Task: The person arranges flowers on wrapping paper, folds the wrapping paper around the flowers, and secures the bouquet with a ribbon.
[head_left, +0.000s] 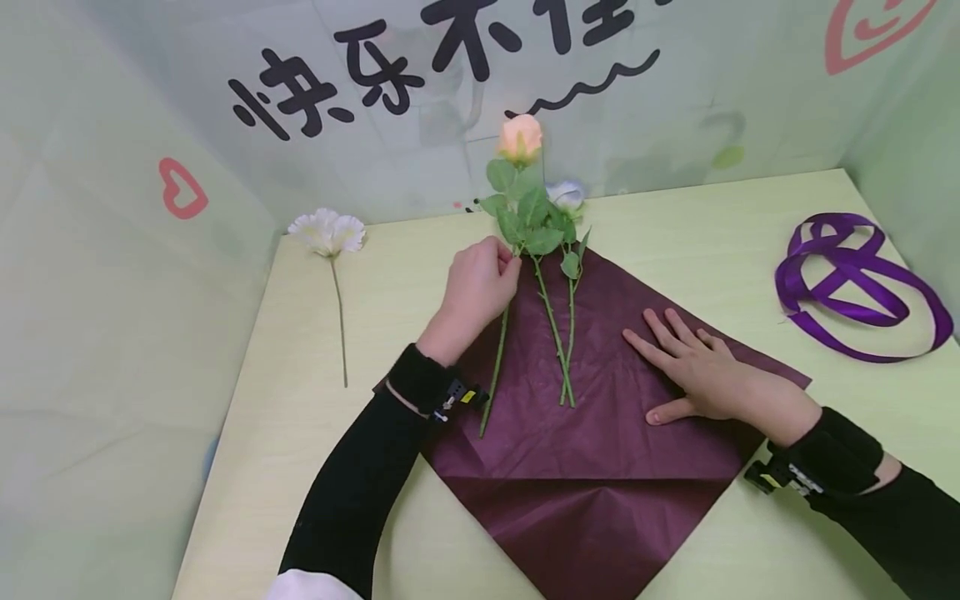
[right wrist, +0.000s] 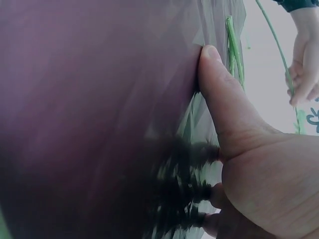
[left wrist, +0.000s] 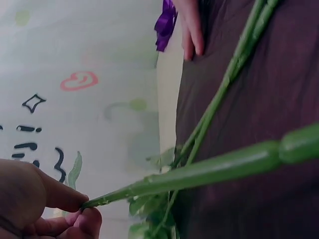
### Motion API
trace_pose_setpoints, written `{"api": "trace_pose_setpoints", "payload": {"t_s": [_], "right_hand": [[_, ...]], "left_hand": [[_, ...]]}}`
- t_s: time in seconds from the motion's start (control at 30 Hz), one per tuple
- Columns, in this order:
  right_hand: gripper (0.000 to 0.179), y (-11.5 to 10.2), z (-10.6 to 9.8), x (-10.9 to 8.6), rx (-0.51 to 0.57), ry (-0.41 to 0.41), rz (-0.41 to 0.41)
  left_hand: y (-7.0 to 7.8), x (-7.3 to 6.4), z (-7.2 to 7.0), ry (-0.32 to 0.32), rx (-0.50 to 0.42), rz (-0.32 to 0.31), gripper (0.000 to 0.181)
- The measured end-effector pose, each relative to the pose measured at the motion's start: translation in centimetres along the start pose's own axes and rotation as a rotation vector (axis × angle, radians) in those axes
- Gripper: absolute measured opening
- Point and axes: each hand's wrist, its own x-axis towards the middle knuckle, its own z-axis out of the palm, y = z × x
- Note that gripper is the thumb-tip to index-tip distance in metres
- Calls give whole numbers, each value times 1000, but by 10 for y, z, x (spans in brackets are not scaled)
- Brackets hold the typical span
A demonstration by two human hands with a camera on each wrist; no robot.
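My left hand (head_left: 480,279) pinches the green stem (left wrist: 219,167) of a peach rose (head_left: 520,138) between thumb and fingers, just below its leaves. That stem slants over the left part of a dark purple wrapping sheet (head_left: 600,450). Two other green stems (head_left: 557,333) lie crossed on the sheet, with a pale lilac flower (head_left: 566,197) at their upper end; the rose's leaves partly hide that end. My right hand (head_left: 697,375) rests on the right side of the sheet, palm down with fingers spread. In the right wrist view its thumb (right wrist: 219,84) lies along the sheet.
A white flower (head_left: 327,232) on a thin stem lies at the table's left. Loops of purple ribbon (head_left: 855,283) lie at the right. A printed backdrop (head_left: 420,167) stands along the far edge of the pale table (head_left: 247,483), with side panels left and right.
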Motion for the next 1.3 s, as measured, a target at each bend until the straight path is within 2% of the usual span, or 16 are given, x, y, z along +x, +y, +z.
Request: {"api": "trace_pose_setpoints", "payload": {"t_s": [0.13,0.23,0.43,0.7,0.8,0.93,1.17,1.3], "right_hand": [[119,0,1,1,9,24,-10],[119,0,0,2,1,24,-10],[118,-1,0,2,-14,18,-8],[117,-1,1,1,14,34,-21],[118,0,1,1,5,30,-16],[119,2,2,1,-10,34,-11],[120,4,3,1,-3,31,-12],[120,3,4,1,1,27,-11]], "left_hand": [[17,6,18,-36,21,49,18],[24,10,35,-69,63,91,20],[36,20,65,-140,117,123,40],[52,31,91,-193,225,160,26],[54,33,100,-221,250,152,30],[53,35,108,-245,237,107,37],[51,37,114,-274,235,78,38],[33,43,135,-287,215,76,49]]}}
